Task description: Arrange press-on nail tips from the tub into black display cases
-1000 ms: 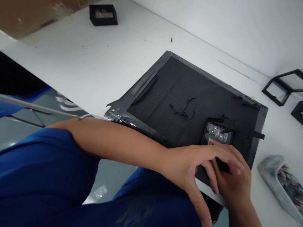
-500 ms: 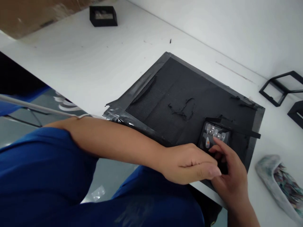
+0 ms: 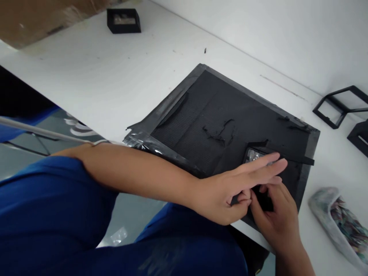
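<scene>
Thumb and forefinger of the left hand were drawn close together in a narrow pinch, its other three fingers stretched out; whether the pinch held anything could not be told. One right hand met it over the lower right part of the black mat, thumb by that pinch, fingers curled; its hold was hidden. One black display case sat on the mat's right part, just beyond the pinch and partly under the outstretched fingers, with clear nail tips inside, too covered to count. One black strip crossed the mat's right edge. Dark shreds lay mid-mat. Right of the mat were one black hinged frame, one cut-off black box and one pale bin of colourful pieces; well apart, to its upper left, were one small black case and one cardboard box.
</scene>
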The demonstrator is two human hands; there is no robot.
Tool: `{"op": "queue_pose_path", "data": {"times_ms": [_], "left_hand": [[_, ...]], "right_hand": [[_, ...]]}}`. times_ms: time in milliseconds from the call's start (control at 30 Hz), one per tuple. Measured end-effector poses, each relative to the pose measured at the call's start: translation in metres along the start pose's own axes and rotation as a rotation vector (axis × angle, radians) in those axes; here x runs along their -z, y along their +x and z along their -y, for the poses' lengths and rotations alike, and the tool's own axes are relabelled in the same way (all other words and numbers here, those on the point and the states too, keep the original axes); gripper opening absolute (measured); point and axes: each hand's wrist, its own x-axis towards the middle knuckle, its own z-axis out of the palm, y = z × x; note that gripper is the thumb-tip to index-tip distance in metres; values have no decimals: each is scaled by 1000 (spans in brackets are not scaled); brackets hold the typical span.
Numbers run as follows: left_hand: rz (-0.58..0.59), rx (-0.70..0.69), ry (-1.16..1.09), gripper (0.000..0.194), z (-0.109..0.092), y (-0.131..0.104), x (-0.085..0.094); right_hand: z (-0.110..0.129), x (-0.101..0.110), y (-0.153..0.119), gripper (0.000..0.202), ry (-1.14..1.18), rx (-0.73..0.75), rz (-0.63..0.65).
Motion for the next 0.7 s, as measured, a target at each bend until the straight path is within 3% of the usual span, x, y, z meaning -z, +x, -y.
{"op": "queue_pose_path", "data": {"times_ms": [133,300,433,500,600,700], "left_hand": [[66,32,-1,112,-2,2,2],[43,45,-36,100,-3,3,0],[-97,15,-73,73,5,4,-5],[-141,-14,-163,87,12,3,-7],[-29,0,-347,131,19,2,-7],[14,29,-423,154,20,3,-6]], "right_hand": [[-1,0,-1,13,5,31,11],[-5,-1,-4,12,-12,58,8],[-3,-1,-4,21,13,8,46],[-2,-1,-3,23,16,-18,54],[-1,0,-2,11,10,2,33],[-2,1,-3,14,19,22,38]]}}
